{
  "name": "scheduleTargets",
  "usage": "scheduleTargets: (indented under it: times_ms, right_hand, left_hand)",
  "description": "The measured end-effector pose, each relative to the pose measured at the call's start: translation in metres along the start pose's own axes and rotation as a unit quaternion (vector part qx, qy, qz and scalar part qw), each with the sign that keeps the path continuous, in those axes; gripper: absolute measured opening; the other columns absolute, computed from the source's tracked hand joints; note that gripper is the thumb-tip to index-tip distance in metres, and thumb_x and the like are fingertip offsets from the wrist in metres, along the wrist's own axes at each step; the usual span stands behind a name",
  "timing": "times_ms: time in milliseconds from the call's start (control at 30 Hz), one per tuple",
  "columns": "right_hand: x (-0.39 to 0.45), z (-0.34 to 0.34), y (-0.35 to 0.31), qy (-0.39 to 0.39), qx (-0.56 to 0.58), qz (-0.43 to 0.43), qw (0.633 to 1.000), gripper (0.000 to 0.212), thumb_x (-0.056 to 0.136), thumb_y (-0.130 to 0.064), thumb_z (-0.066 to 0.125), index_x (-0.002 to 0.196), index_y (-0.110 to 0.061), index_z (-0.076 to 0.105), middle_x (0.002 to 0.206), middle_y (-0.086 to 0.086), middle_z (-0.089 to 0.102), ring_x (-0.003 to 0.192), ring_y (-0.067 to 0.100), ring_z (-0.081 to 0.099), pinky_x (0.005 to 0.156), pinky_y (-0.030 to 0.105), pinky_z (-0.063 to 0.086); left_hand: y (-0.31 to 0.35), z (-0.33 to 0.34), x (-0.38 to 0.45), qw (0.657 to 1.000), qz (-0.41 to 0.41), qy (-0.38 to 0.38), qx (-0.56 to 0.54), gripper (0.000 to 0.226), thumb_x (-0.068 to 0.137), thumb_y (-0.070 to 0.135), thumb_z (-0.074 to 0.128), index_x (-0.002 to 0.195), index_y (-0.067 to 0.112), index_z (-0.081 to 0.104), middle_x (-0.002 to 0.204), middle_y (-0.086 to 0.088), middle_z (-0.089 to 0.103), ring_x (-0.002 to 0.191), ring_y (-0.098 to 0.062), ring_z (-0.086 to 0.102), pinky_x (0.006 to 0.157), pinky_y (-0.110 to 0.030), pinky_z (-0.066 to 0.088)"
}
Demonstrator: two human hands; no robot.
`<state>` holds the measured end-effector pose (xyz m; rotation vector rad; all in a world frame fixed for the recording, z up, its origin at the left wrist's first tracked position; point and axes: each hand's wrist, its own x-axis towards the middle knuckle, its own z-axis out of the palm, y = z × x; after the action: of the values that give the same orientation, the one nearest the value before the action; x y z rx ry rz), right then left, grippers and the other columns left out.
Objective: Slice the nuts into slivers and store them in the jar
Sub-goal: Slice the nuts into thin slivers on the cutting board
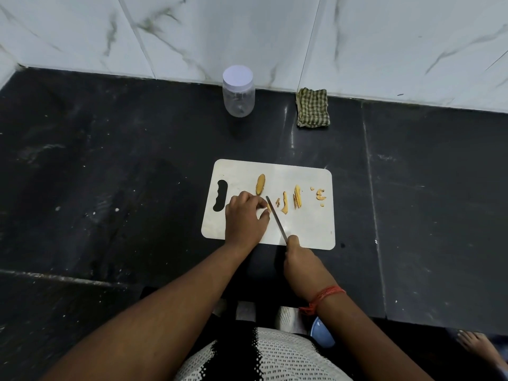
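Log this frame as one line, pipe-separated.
phase: slicing | left hand: pinches nut piece | right hand: grips thin metal knife | clear plastic white-lidded jar: closed

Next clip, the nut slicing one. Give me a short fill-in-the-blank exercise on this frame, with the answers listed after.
1. The right hand grips the ____, its blade crossing the cutting board.
2. The jar by the wall has its lid ____.
3. The checked cloth lies to the ____ of the jar.
4. The left hand pinches a nut piece against the ____.

Answers: knife; on; right; cutting board
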<state>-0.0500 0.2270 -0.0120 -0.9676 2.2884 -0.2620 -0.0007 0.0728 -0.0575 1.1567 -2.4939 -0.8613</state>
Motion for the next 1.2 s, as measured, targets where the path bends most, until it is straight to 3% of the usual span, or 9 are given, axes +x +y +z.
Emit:
scheduleTargets:
  times_ms: [567,700,1200]
  right_hand:
    - [0.0015,-0.0001,-0.0030,-0.010,-0.008,0.007,1.000,0.018,0.092,-0.002,0.034,0.104,-0.015,0.032,0.076,0.006,0.051,0.066,0.030,0.051,0.063,0.039,0.044]
    - [0.0012,0.0013,-0.0040,-0.003,-0.015,0.000,1.000,0.019,0.092,-0.001,0.035,0.099,-0.018,0.028,0.073,0.004,0.051,0.064,0.028,0.051,0.064,0.041,0.049]
    - [0.0038,0.0028,-0.0018,0.004,-0.005,-0.005,1.000,0.017,0.093,-0.003,0.035,0.097,-0.018,0.029,0.070,0.002,0.049,0.059,0.024,0.048,0.060,0.037,0.043]
  left_hand:
    - [0.0005,0.0011,0.0000,1.000,0.001,0.016,-0.002,0.012,0.086,0.025,0.074,0.097,0.022,0.071,0.102,0.006,0.060,0.098,-0.017,0.051,0.091,-0.033,0.043]
    - [0.0024,0.0005,-0.0002,1.000,-0.003,0.019,-0.005,0.012,0.085,0.025,0.074,0.097,0.021,0.071,0.102,0.006,0.060,0.098,-0.017,0.050,0.091,-0.033,0.041]
    - [0.0041,-0.0008,0.0006,1.000,-0.004,0.011,0.002,0.014,0.086,0.026,0.074,0.098,0.021,0.072,0.103,0.005,0.061,0.099,-0.018,0.051,0.091,-0.033,0.043]
